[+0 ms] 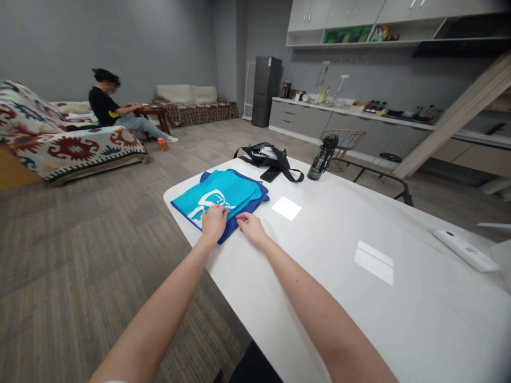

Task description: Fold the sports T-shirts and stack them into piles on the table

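A folded blue garment lies near the left end of the white table, bright blue on top with a white print and darker blue at its edges. My left hand rests on its near side, fingers pinched together on the cloth by the print. To the right of it, my right hand has its fingers closed at the dark blue border; its fingertips touch the cloth there. The exact grip of both hands is partly hidden by the fingers themselves.
Behind the garment on the white table are a black bag, a dark phone and a black bottle. A white device lies at the right. Across the room, a person sits on a patterned sofa.
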`<state>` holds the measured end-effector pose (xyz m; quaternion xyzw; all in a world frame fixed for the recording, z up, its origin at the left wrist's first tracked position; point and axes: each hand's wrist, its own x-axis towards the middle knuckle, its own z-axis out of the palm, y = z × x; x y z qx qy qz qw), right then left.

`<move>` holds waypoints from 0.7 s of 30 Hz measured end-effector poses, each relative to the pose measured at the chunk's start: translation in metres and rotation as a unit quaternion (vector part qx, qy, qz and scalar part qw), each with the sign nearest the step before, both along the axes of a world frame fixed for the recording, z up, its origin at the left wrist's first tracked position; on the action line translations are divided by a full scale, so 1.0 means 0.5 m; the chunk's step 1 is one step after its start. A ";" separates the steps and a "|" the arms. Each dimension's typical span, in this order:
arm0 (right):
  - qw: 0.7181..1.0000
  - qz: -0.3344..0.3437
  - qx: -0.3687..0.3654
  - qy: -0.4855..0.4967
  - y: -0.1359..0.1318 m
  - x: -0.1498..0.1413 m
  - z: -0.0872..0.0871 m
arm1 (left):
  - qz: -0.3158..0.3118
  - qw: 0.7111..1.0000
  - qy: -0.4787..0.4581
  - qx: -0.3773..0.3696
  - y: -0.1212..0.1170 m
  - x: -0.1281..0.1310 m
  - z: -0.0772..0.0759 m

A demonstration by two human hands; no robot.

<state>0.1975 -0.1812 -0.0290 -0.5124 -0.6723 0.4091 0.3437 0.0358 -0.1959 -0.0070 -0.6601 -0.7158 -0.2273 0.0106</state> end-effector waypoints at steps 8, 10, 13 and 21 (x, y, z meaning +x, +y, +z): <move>0.974 -0.093 0.201 -0.054 -0.050 0.072 0.044 | -0.207 0.964 -0.119 0.121 -0.097 0.096 0.035; 0.972 -0.078 0.210 -0.067 -0.068 0.118 0.057 | -0.277 0.939 -0.151 0.138 -0.140 0.137 0.042; 0.982 -0.060 0.177 -0.025 -0.112 0.194 0.074 | -0.329 0.917 -0.173 0.148 -0.183 0.187 0.049; 0.973 -0.195 0.100 0.068 -0.307 0.372 0.154 | -0.369 0.925 -0.045 0.080 -0.197 0.311 0.054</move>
